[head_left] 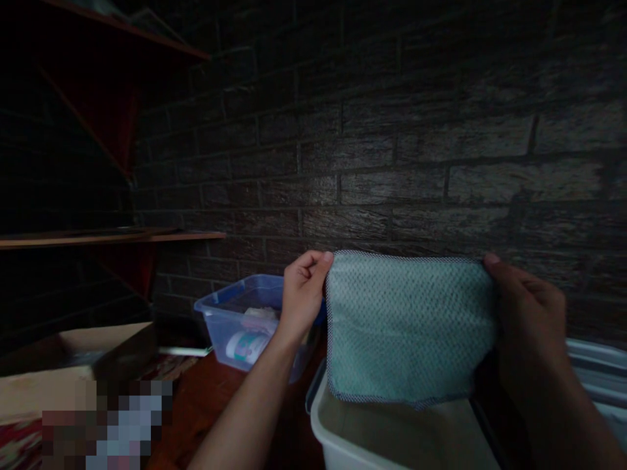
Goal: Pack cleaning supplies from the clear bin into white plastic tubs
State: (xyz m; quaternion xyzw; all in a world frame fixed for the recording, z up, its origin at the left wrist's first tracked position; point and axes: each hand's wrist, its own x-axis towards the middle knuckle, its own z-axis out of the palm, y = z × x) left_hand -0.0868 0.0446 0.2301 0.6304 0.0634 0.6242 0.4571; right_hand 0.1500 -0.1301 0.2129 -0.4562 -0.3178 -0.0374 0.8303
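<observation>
A pale green cleaning cloth with a dark-and-white stitched edge hangs spread out between my two hands. At its top left corner, my left hand pinches the edge between thumb and fingers. My right hand grips the top right corner, its thumb at the edge and its other fingers mostly in shadow. Below the cloth stands a white plastic bin, open at the top; the cloth covers part of its far rim. What lies inside the bin is too dim to make out.
A clear bluish plastic tub holding a white bottle stands left of the bin on a reddish-brown surface. An open cardboard box is at far left, below wooden shelves. A dark brick wall rises behind.
</observation>
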